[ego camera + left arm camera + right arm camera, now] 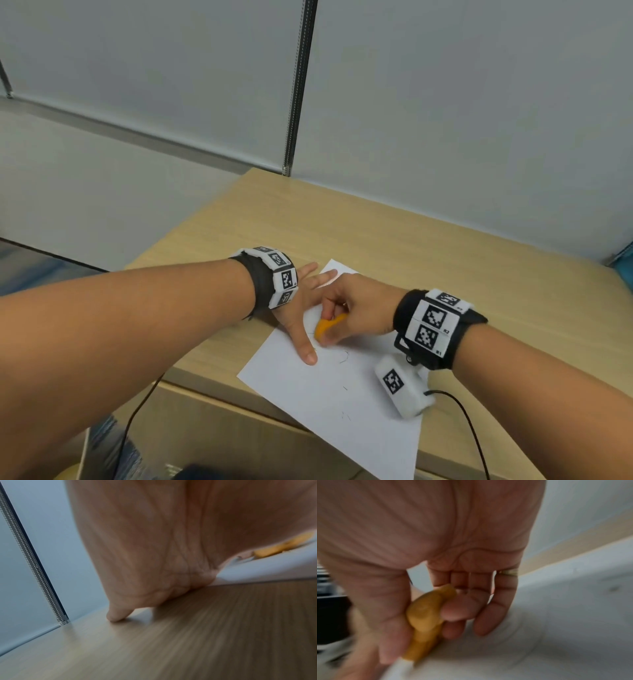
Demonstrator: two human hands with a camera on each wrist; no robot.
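One orange tool [329,326], gripped in the right hand's [359,305] curled fingers, sits over the one white sheet [325,397], beside the flat, spread left hand [303,306]; only the right wrist view shows its white tip [400,665] and one ring [507,572]

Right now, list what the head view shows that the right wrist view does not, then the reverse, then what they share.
Head view only: the left hand pressed flat at the edge of the white sheet, that sheet's full outline with faint marks, the wooden table and the marker wristbands.
Right wrist view only: the palm side of the right hand, a ring on one finger, and the white tip of the orange tool.
Both: the right hand gripping the orange tool over the white sheet.
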